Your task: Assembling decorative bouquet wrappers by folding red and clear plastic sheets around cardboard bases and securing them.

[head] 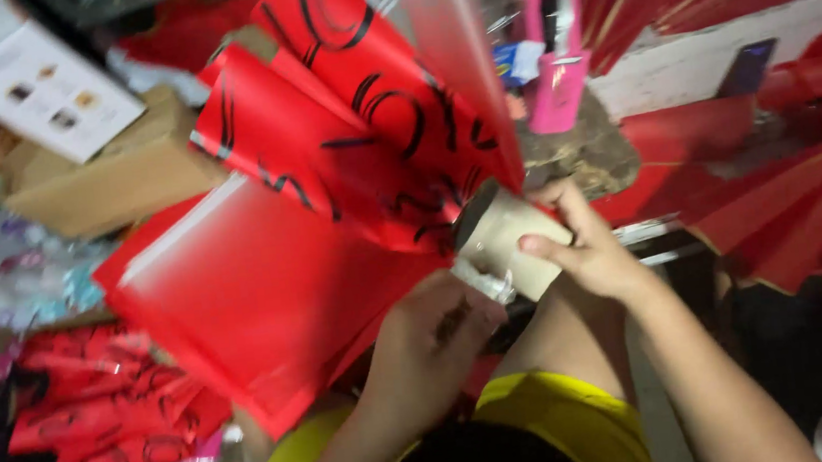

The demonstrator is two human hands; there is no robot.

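Gripping a tape roll (504, 237), the right hand (589, 249) meets the left hand (432, 344), closed on red wrapping sheets (325, 169).

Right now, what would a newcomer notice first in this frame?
The fan of glossy red wrapping sheets with black markings fills the centre. Just below it, the right hand grips a beige cardboard tube, while the left hand pinches crinkled clear film at its base. A bright pink plastic holder stands behind.
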